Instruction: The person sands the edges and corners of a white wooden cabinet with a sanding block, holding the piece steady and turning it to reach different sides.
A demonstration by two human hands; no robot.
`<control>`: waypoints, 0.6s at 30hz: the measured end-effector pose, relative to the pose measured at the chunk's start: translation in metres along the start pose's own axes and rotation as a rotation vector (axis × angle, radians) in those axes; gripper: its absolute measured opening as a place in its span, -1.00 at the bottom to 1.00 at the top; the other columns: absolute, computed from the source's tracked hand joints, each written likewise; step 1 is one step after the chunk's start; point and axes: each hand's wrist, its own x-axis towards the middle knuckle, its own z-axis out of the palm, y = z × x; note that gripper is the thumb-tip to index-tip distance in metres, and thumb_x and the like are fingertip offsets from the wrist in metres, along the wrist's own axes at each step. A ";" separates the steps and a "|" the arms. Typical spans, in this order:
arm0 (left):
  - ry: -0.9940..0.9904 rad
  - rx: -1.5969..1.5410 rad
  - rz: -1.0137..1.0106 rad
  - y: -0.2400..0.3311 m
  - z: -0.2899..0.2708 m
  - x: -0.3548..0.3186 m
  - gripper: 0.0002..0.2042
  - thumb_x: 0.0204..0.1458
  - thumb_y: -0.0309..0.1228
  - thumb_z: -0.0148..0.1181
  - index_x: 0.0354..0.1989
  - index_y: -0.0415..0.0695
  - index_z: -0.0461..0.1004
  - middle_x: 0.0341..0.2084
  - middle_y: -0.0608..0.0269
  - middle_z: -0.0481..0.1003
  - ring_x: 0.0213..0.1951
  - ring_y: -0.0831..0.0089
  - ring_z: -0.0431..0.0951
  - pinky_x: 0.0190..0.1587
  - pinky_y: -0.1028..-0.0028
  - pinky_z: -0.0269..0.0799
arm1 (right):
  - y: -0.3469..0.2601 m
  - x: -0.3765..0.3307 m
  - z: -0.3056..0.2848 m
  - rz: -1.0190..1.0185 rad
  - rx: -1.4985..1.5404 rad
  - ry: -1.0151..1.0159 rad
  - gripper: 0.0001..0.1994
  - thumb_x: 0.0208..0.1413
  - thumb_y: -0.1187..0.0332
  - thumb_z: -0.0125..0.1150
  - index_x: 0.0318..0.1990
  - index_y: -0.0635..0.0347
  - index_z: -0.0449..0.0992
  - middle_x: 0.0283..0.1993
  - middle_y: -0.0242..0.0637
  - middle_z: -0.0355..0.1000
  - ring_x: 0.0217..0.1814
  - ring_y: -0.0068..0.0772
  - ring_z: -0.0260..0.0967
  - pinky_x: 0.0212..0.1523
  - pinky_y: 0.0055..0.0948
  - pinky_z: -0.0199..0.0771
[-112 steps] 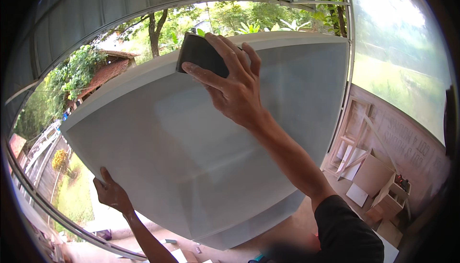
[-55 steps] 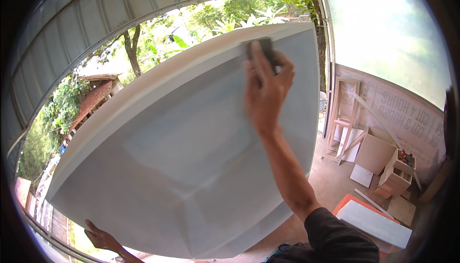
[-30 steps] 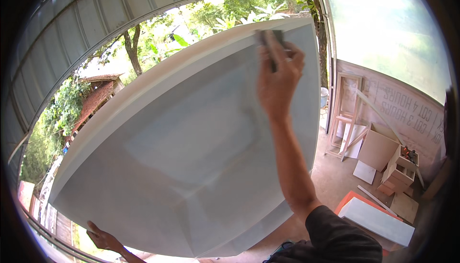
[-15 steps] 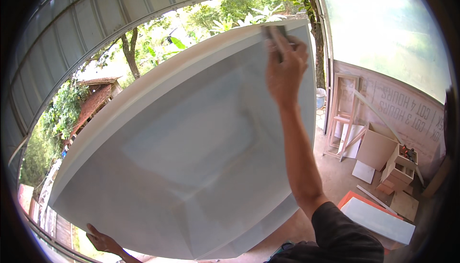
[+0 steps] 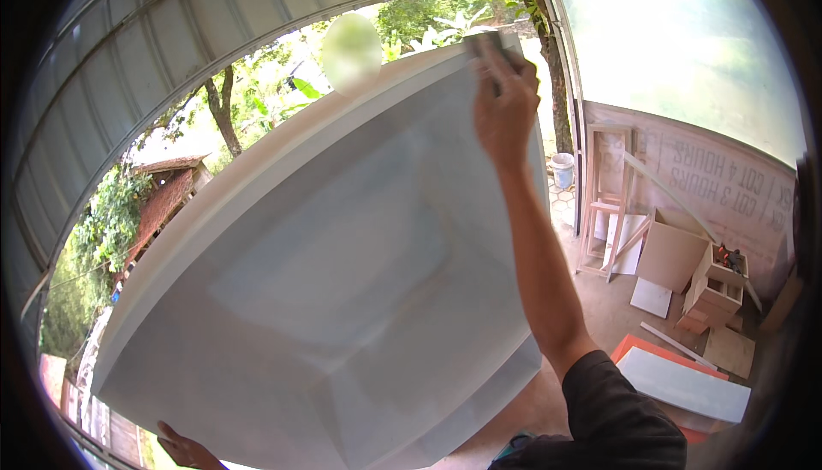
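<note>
Holds one dark block in the curled fingers of the right hand, against the pale border near the top right corner of one large grey panel. Rests the left hand at the panel's lower left edge; cannot tell the spread of its partly hidden fingers. Can make out at least two rows of dark lettering across the wall, beyond the panel's right edge. On that side, counts one bucket, one upright wooden frame and one long white board.
</note>
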 end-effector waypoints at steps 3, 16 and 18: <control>0.023 0.027 -0.010 0.004 0.004 0.000 -0.38 0.34 0.16 0.05 0.04 -0.27 0.56 -0.12 -0.05 0.64 -0.16 0.10 0.67 -0.06 0.22 0.63 | 0.021 0.018 -0.001 0.157 -0.009 -0.036 -0.65 0.36 0.15 0.19 0.23 -0.16 0.64 0.16 -0.01 0.38 0.19 -0.03 0.33 0.26 0.00 0.26; 0.086 -0.065 0.120 0.008 0.002 -0.009 -0.40 0.32 0.15 0.15 -0.40 -0.27 0.49 -0.60 0.19 0.48 -0.53 0.44 0.47 -0.36 0.35 0.51 | -0.276 -0.173 0.030 -0.563 0.480 -0.368 -0.61 0.17 0.36 0.28 0.17 -0.20 0.65 0.34 -0.08 0.37 0.34 -0.06 0.29 0.34 0.00 0.16; 0.081 -0.113 0.110 0.011 0.002 -0.009 -0.41 0.32 0.14 0.16 -0.41 -0.27 0.48 -0.63 0.20 0.47 -0.56 0.46 0.47 -0.38 0.36 0.51 | -0.250 -0.149 0.025 -0.643 0.496 -0.411 -0.67 0.18 0.37 0.21 0.10 -0.07 0.65 0.34 0.00 0.36 0.33 0.02 0.31 0.33 0.08 0.21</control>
